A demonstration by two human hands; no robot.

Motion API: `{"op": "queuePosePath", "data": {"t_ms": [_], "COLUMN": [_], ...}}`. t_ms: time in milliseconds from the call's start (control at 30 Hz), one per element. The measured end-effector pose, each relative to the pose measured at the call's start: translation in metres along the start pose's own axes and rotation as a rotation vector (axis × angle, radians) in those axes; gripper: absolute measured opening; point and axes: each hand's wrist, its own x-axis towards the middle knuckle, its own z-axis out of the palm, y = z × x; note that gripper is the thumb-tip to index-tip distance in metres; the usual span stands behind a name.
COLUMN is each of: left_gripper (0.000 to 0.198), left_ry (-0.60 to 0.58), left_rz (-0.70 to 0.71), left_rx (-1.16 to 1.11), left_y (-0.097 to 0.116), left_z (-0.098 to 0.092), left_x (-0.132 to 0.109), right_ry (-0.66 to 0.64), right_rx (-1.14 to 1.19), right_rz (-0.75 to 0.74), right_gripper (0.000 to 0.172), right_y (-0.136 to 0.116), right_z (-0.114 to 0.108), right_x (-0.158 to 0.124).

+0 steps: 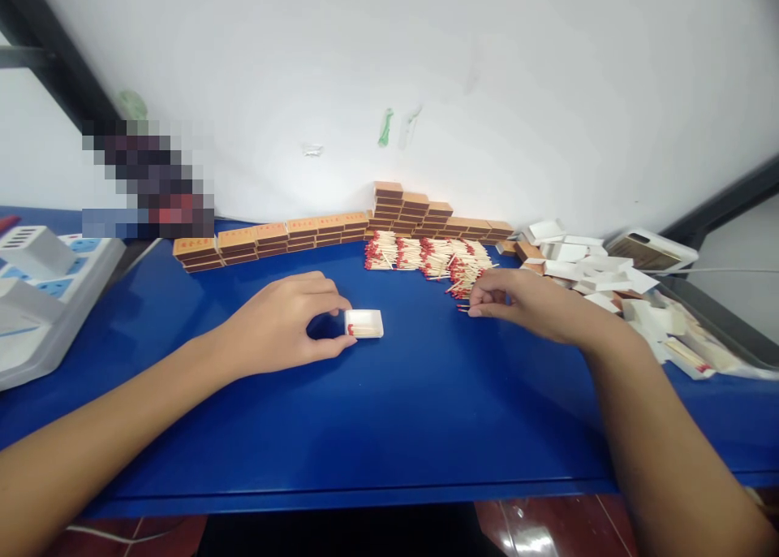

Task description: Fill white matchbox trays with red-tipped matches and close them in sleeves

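A small white matchbox tray [372, 318] lies on the blue table, with several red-headed matches [365, 330] along its near side. My left hand [292, 320] grips the tray's left end between thumb and fingers. To the right, my right hand [508, 299] is closed in a pinch at the near edge of the match pile [441, 258]. Red match heads show at its fingertips, so it holds matches; how many I cannot tell. Part of the pile is hidden behind that hand.
Stacked brown matchboxes [256, 239] line the wall. White empty trays [578, 261] heap at the right, near a grey bin [724, 313] and a filled tray [687, 357]. A white power strip [36, 330] with plugs stands at the left. The blue table's front edge [341, 500] runs below my arms.
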Motion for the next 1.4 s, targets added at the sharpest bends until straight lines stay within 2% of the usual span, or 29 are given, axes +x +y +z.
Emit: {"op": "queuePosePath", "data": {"t_ms": [200,467,600,733,833,933,1233,1333,1400], "left_gripper": [0.022,0.023,0.022,0.022,0.022,0.021,0.018,0.017,0.018], "left_ry": [0.001,-0.016,-0.018,-0.006,0.017,0.027,0.047,0.042,0.032], "left_rz": [0.024,0.033,0.039,0.057,0.085,0.107,0.136,0.129,0.111], "left_rx": [-0.004,-0.002,-0.014,-0.008,0.000,0.002,0.010,-0.002,-0.004], "left_y": [0.001,0.001,0.003,0.008,0.010,0.011,0.011,0.010,0.010], "left_z": [0.001,0.001,0.003,0.005,0.008,0.010,0.013,0.012,0.010], "left_x": [0.000,0.000,0.001,0.002,0.004,0.005,0.004,0.004,0.003], "right_ry": [0.036,-0.021,0.055,0.163,0.183,0.176,0.134,0.153,0.214], "right_rx": [-0.037,0.031,0.080,0.214,0.236,0.192,0.036,0.066,0.067], "right_rz": [0.059,0.032,-0.056,-0.175,-0.252,-0.303,-0.276,-0.302,-0.306], "right_gripper": [0.039,0.044,0.041,0.026,0.016,0.008,0.004,0.005,0.010], "right_y": [0.006,0.002,-0.021,-0.061,-0.087,-0.099,-0.102,-0.098,-0.085], "right_z": [0.000,0.002,0.010,0.029,0.045,0.056,0.072,0.065,0.052], "right_x": [0.001,0.003,0.006,0.013,0.016,0.016,0.022,0.018,0.015]}}
